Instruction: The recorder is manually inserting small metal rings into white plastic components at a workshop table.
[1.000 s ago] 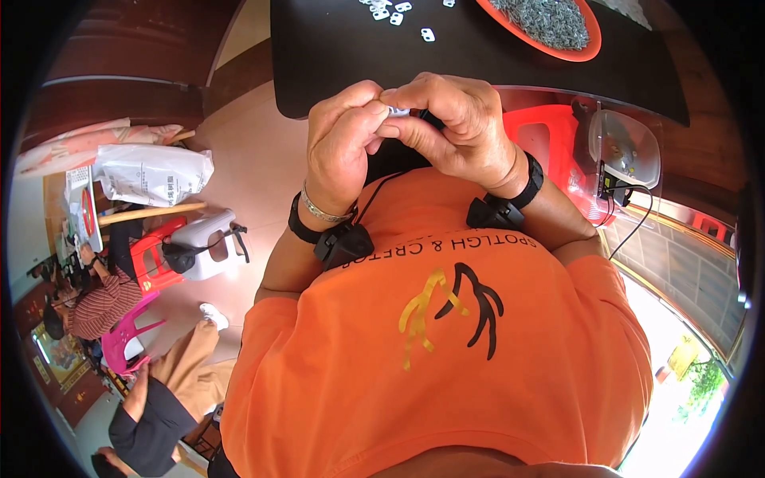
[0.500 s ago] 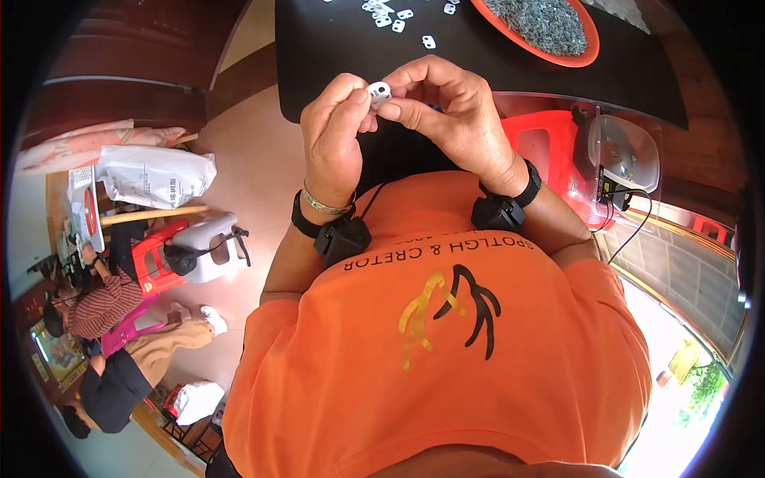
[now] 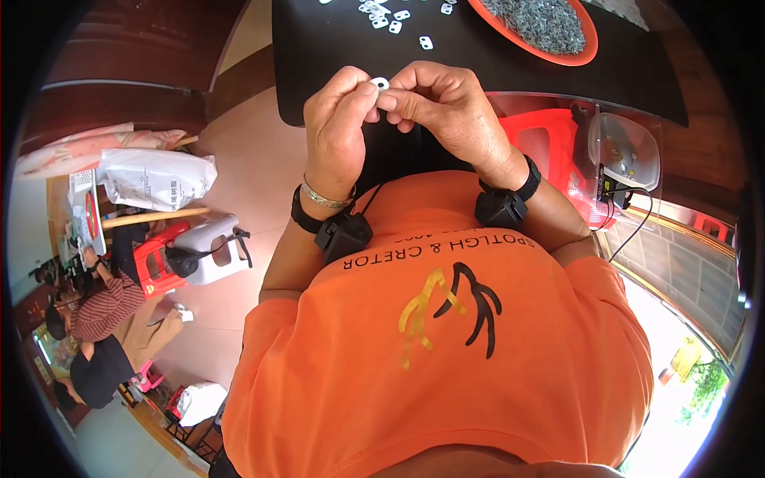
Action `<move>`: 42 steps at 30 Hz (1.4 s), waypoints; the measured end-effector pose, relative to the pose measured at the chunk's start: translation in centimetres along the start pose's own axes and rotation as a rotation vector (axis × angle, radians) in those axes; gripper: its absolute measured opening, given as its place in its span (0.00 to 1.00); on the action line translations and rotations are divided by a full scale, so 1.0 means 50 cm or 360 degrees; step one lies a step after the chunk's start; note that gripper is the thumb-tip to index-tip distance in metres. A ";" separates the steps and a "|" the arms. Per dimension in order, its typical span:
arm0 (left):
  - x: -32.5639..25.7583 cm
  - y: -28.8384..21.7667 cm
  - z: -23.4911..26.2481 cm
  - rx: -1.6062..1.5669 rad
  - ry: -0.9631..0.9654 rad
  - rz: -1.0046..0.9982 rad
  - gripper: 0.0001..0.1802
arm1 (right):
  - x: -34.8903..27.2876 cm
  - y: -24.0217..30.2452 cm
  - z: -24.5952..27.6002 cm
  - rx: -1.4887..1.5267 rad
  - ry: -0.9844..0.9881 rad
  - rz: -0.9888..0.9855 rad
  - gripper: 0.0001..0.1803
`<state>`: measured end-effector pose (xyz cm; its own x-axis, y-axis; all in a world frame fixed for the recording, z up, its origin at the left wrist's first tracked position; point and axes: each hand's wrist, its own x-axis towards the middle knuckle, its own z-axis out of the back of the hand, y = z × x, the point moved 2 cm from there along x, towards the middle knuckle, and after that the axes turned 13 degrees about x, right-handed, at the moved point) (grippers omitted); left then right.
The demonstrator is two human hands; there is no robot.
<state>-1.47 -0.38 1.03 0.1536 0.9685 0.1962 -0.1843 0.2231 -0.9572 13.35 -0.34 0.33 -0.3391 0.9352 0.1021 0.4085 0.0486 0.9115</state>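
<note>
A small white plastic piece with a dark hole point(image 3: 382, 82) is pinched between my hands, just in front of the dark table's near edge. My left hand point(image 3: 338, 119) grips it with thumb and forefinger. From the other side, my right hand point(image 3: 446, 110) presses thumb and forefinger on the same piece; the thumb hides part of it. Whether a second small part sits in my right fingers cannot be made out. Similar white pieces point(image 3: 379, 22) lie loose on the table beyond, one of them, a single white tab point(image 3: 425, 43), nearer to me.
An orange-red bowl point(image 3: 593, 46) full of small metal parts point(image 3: 538, 24) stands on the black table point(image 3: 351, 56) at the far right. Below it are a red stool point(image 3: 526, 127) and a clear plastic bin point(image 3: 649, 151). Two people and a grey stool point(image 3: 211, 259) are at the left.
The white piece has turned and shows less between my fingertips, and my right thumb covers more of it. At the left, a person in tan trousers has shifted away.
</note>
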 end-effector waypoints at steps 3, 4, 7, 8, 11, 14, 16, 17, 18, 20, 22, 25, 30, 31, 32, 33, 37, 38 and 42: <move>-0.001 0.001 -0.005 0.0009 -0.0079 0.0000 0.13 | 0.000 0.001 0.000 -0.0007 -0.0023 -0.0048 0.07; -0.001 0.001 -0.005 -0.0005 -0.0084 -0.0015 0.12 | -0.001 0.001 0.000 -0.0007 -0.0024 -0.0050 0.07; 0.002 0.001 0.001 0.0041 -0.0222 -0.0020 0.13 | -0.004 -0.005 0.002 -0.0197 0.0020 -0.0038 0.06; 0.005 0.009 0.007 0.0072 -0.0203 -0.0065 0.13 | -0.005 -0.011 0.004 -0.0177 0.0015 -0.0024 0.06; 0.008 0.010 0.001 -0.0044 -0.0133 -0.0038 0.13 | -0.003 -0.003 0.006 -0.0096 -0.0040 0.0014 0.05; 0.012 0.018 0.001 -0.0192 -0.0199 0.0037 0.13 | -0.001 -0.001 0.014 -0.0114 -0.0075 -0.0018 0.06; 0.010 0.017 0.002 -0.0211 -0.0217 0.0066 0.13 | -0.001 -0.003 0.008 -0.0109 -0.0047 -0.0018 0.07; 0.010 0.017 0.004 -0.0227 -0.0237 0.0095 0.13 | -0.001 -0.003 0.009 -0.0109 -0.0048 -0.0018 0.07; 0.010 0.019 0.005 -0.0227 -0.0236 0.0096 0.13 | 0.000 -0.004 0.013 -0.0081 -0.0052 -0.0006 0.07; 0.010 0.025 0.006 -0.0245 -0.0148 0.0032 0.14 | 0.000 -0.004 0.013 -0.0051 -0.0054 0.0002 0.08; 0.008 0.024 0.007 -0.0238 -0.0151 0.0027 0.14 | 0.001 -0.002 0.011 -0.0072 -0.0045 -0.0003 0.08; 0.007 0.023 0.008 -0.0261 -0.0138 0.0012 0.13 | 0.001 -0.004 0.009 -0.0061 -0.0014 -0.0018 0.08; 0.004 0.015 0.006 -0.0291 -0.0118 0.0025 0.13 | -0.001 0.005 0.007 -0.0138 0.0010 -0.0019 0.08; 0.004 0.014 0.005 -0.0307 -0.0121 0.0051 0.13 | -0.002 0.006 0.006 -0.0180 0.0006 -0.0028 0.07; 0.004 0.014 0.005 -0.0324 -0.0124 0.0076 0.13 | -0.003 0.006 0.005 -0.0180 0.0007 -0.0028 0.07; 0.003 0.015 0.006 -0.0323 -0.0125 0.0076 0.13 | -0.003 0.006 0.005 -0.0179 0.0006 -0.0046 0.07; 0.003 0.012 0.006 -0.0284 -0.0092 0.0066 0.12 | -0.005 0.007 0.001 -0.0182 0.0005 -0.0057 0.07; 0.002 0.011 0.006 -0.0271 -0.0085 0.0082 0.12 | -0.005 0.008 0.001 -0.0182 0.0005 -0.0058 0.07; 0.003 0.009 0.005 -0.0239 -0.0081 0.0083 0.12 | -0.007 0.007 0.003 -0.0209 0.0010 -0.0060 0.07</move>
<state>-1.79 -0.11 0.67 0.0973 0.9836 0.1520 -0.0431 0.1568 -0.9867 13.71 -0.58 0.55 -0.3576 0.9313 0.0687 0.2808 0.0371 0.9590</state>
